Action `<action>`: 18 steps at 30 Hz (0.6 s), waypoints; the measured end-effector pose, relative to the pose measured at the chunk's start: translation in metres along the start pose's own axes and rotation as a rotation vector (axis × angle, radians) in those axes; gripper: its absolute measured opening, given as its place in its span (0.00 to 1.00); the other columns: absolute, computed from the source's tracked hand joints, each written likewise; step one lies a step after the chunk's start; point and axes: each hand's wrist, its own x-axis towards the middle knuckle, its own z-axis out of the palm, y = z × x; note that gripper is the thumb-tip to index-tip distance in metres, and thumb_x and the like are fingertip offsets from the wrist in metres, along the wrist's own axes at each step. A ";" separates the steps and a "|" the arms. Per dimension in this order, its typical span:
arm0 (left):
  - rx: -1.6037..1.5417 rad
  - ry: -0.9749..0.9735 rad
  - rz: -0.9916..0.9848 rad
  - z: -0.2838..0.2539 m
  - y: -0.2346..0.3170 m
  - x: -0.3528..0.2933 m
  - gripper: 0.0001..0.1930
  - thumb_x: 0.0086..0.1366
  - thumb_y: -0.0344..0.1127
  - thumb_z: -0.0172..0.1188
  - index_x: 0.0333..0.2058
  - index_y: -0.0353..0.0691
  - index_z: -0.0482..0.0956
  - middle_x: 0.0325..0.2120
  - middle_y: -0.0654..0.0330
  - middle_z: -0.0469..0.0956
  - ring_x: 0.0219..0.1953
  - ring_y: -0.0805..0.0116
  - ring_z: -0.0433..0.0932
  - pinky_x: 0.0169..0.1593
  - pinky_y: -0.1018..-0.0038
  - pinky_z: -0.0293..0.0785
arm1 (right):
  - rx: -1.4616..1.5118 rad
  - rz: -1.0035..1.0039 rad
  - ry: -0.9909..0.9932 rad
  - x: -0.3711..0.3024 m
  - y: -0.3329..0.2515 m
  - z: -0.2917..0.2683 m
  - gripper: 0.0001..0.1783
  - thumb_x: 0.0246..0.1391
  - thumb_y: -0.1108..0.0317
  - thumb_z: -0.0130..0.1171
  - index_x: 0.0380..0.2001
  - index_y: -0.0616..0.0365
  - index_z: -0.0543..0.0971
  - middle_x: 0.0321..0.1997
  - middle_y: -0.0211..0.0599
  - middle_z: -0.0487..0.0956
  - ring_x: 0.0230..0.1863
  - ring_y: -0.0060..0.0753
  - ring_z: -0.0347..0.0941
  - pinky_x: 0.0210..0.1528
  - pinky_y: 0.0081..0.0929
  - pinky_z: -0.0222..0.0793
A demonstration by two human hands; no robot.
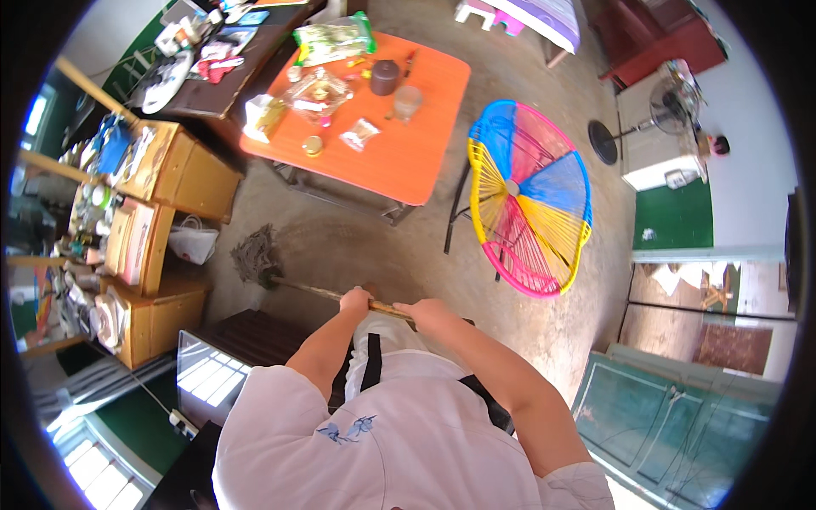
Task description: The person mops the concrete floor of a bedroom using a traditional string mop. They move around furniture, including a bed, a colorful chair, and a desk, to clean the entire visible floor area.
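Note:
Both of my hands grip the wooden handle of a mop. My left hand is wrapped round it on the side nearer the mop head, and my right hand closes on it farther right, close to my body. The handle slants away to the left. At its far end the grey stringy mop head lies spread on the concrete floor, near the wooden cabinets. A darker, damp-looking patch shows on the floor beside it.
An orange table with snacks and cups stands ahead. To its right is a colourful woven round chair. Wooden cabinets and a white bag line the left. A standing fan and a green door are at right.

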 end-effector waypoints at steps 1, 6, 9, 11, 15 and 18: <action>0.001 0.010 0.020 0.004 0.020 0.000 0.07 0.53 0.30 0.54 0.31 0.46 0.79 0.38 0.55 0.73 0.42 0.57 0.74 0.41 0.65 0.73 | 0.038 0.023 0.020 -0.014 0.015 0.008 0.32 0.47 0.73 0.48 0.56 0.34 0.63 0.31 0.42 0.76 0.32 0.43 0.74 0.33 0.37 0.68; 0.033 0.163 0.167 0.007 0.122 0.000 0.06 0.51 0.29 0.56 0.29 0.47 0.78 0.34 0.54 0.71 0.38 0.54 0.74 0.38 0.63 0.72 | 0.224 0.168 0.076 -0.085 0.078 0.030 0.33 0.47 0.74 0.45 0.57 0.30 0.62 0.32 0.41 0.76 0.33 0.43 0.73 0.33 0.37 0.67; 0.053 0.177 0.250 0.015 0.191 -0.003 0.06 0.50 0.29 0.56 0.28 0.46 0.77 0.33 0.53 0.71 0.37 0.54 0.74 0.38 0.63 0.72 | 0.090 0.131 0.195 -0.136 0.115 0.040 0.34 0.47 0.73 0.45 0.58 0.30 0.60 0.31 0.41 0.76 0.33 0.44 0.73 0.33 0.36 0.67; 0.036 0.165 0.287 0.028 0.236 -0.008 0.06 0.54 0.32 0.52 0.27 0.43 0.79 0.31 0.54 0.75 0.38 0.56 0.75 0.42 0.61 0.71 | 0.026 0.127 0.331 -0.181 0.129 0.044 0.34 0.46 0.73 0.44 0.58 0.30 0.59 0.30 0.44 0.76 0.33 0.46 0.73 0.33 0.37 0.67; 0.043 0.004 0.399 0.076 0.306 -0.006 0.07 0.50 0.32 0.53 0.30 0.44 0.77 0.32 0.51 0.75 0.37 0.52 0.75 0.37 0.61 0.73 | 0.154 0.324 0.098 -0.248 0.149 0.047 0.37 0.44 0.74 0.47 0.59 0.32 0.57 0.32 0.48 0.76 0.35 0.47 0.74 0.35 0.38 0.68; 0.079 -0.062 0.539 0.084 0.343 -0.018 0.08 0.48 0.32 0.54 0.29 0.44 0.77 0.29 0.53 0.76 0.37 0.53 0.75 0.37 0.61 0.72 | 0.234 0.462 -0.018 -0.287 0.160 0.055 0.42 0.39 0.75 0.53 0.60 0.33 0.56 0.33 0.49 0.76 0.36 0.48 0.74 0.36 0.38 0.68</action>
